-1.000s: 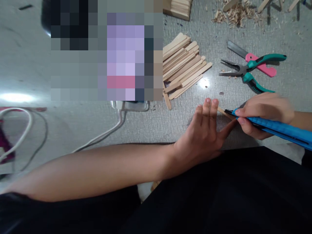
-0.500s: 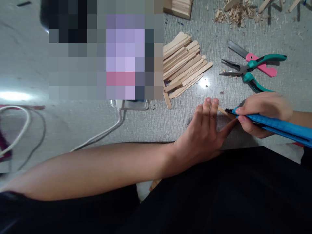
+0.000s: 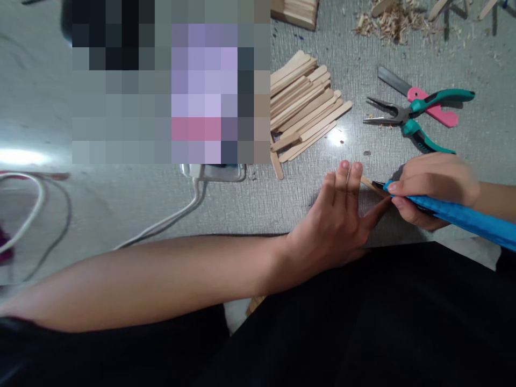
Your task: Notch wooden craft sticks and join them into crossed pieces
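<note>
My right hand (image 3: 427, 185) is closed around a blue utility knife (image 3: 471, 217), its short dark blade against a narrow wooden craft stick (image 3: 367, 184). My left hand (image 3: 338, 209) pins that stick to the table, fingers stretched forward and thumb reaching toward the knife tip. Part of the stick is hidden by the hands. Beyond the right hand lie long-nose pliers (image 3: 403, 115) with green handles, jaws apart, crossing over a pink-handled folding saw or knife (image 3: 439, 110).
A pile of craft sticks (image 3: 308, 105) lies ahead of my left hand. Farther back are a bundle of sticks (image 3: 296, 12) and wood shavings (image 3: 393, 24). A white cable (image 3: 161, 217) runs to a pale-cased device (image 3: 221, 172) at left. Part of the view is pixelated.
The knife has turned slightly in my right hand: its back end sits a little lower and more of its blue side shows. My left hand stays in place.
</note>
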Available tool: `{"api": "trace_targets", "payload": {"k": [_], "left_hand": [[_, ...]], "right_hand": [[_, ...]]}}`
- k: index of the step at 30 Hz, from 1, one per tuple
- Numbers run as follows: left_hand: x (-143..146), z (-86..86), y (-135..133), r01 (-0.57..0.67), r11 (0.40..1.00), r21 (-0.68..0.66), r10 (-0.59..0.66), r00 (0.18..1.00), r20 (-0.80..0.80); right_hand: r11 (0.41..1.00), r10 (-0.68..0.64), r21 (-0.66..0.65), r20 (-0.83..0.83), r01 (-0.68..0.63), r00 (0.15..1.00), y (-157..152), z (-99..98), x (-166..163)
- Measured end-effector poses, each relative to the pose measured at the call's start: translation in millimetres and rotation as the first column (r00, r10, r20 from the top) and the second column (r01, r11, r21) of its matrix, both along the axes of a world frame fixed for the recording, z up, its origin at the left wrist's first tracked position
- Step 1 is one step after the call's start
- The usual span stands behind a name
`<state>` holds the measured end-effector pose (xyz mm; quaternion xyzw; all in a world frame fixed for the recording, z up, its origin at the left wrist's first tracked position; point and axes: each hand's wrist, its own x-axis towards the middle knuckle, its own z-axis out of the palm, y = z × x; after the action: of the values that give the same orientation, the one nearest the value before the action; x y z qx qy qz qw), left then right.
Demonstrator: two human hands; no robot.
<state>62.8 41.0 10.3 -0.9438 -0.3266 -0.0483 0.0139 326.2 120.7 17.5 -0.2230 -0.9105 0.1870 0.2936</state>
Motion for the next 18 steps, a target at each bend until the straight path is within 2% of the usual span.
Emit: {"api": "trace_targets", "payload": {"k": [5,10,14,18], "left_hand": [[0,1.7,0,-0.007,1.000,0.003,0.007,1.000,0.029],[2,5.3,-1,-0.023,0.999,-0.043,0.025,0.999,0.042],[3,7.3,-1,-0.034,0.999,-0.029,0.035,0.999,0.036],[2,3.9,-3,-0.047,0.997,-0.066,0.052,0.996,0.074]], "right_hand": [[0.996,0.091,-0.006,0.066,-0.091,0.994,9,7.1,-1],[0.987,0.144,-0.088,0.102,-0.136,0.984,18,15.5,-6],[0.985,0.123,-0.133,0.129,-0.106,0.984,20,19.6,-9],[0.986,0.111,-0.136,0.110,-0.096,0.988,17,13.5,-5]]}}
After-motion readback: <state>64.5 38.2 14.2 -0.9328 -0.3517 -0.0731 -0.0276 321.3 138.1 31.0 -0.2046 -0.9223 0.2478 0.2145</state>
